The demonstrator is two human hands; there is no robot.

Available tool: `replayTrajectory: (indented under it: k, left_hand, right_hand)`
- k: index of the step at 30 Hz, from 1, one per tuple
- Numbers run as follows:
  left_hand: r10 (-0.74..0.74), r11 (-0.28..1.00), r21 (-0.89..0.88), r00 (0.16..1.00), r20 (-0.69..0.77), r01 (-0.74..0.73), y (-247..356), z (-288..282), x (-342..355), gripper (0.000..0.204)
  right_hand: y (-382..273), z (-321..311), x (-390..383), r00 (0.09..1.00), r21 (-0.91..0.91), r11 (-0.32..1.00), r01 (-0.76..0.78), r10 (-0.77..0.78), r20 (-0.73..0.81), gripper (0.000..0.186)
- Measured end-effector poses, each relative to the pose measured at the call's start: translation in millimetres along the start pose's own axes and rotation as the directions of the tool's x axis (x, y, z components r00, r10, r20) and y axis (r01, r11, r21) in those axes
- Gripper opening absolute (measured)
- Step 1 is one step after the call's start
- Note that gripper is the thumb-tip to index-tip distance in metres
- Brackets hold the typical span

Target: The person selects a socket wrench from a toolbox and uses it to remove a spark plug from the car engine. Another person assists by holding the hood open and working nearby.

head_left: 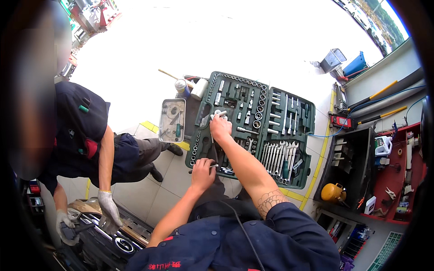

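An open dark green socket set case (308, 169) lies in front of me, with rows of sockets in its left half and combination wrenches (275, 157) in its right half. My right hand (220, 127) is over the left half, its fingers closed at a shiny silver metal piece (220, 113) whose kind I cannot make out. Near the case's lower left edge, my left hand (203, 175) is curled round a thin metal tool (214, 165); only its end shows beside the fingers. A green-handled screwdriver (285, 169) lies across the wrenches.
Left of the case are a metal tray (162, 131) holding a screwdriver (178, 130), a can (181, 87) and a white-headed mallet (199, 89). A gloved co-worker (81, 135) holds a dark part (70, 231) at left. Right stand a black box (326, 180) and red tool trays (389, 180).
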State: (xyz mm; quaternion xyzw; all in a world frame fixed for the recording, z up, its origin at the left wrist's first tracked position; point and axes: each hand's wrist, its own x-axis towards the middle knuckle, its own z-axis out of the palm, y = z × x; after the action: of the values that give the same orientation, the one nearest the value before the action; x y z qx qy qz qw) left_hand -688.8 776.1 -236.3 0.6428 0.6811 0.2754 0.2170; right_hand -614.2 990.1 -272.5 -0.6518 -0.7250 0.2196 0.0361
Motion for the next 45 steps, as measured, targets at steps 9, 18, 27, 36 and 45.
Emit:
replayTrajectory:
  k: [9,18,27,36,45]
  left_hand:
    - [-0.305,-0.098,-0.788,0.735,0.605,0.608,33,-14,77,0.05]
    - [-0.217,-0.081,-0.644,0.617,0.757,0.761,109,93,124,0.035]
    - [-0.125,0.952,-0.229,0.943,0.308,0.201,187,204,226,0.025]
    - [0.315,0.909,0.244,0.94,0.129,-0.338,167,241,300,0.021]
    - [0.364,0.799,0.477,0.926,0.098,-0.365,164,266,280,0.031]
  right_hand:
    - [64,-61,-108,0.965,0.878,0.477,-0.027,-0.217,0.147,0.023]
    - [179,-134,-136,0.981,0.656,0.736,0.166,-0.193,-0.032,0.026]
    - [309,-174,-173,0.982,0.634,0.75,0.19,-0.132,-0.138,0.022]
    - [411,-170,-197,0.975,0.753,0.652,-0.092,0.212,-0.065,0.019]
    - [450,-148,-196,0.991,0.712,0.7,-0.054,0.125,-0.048,0.024]
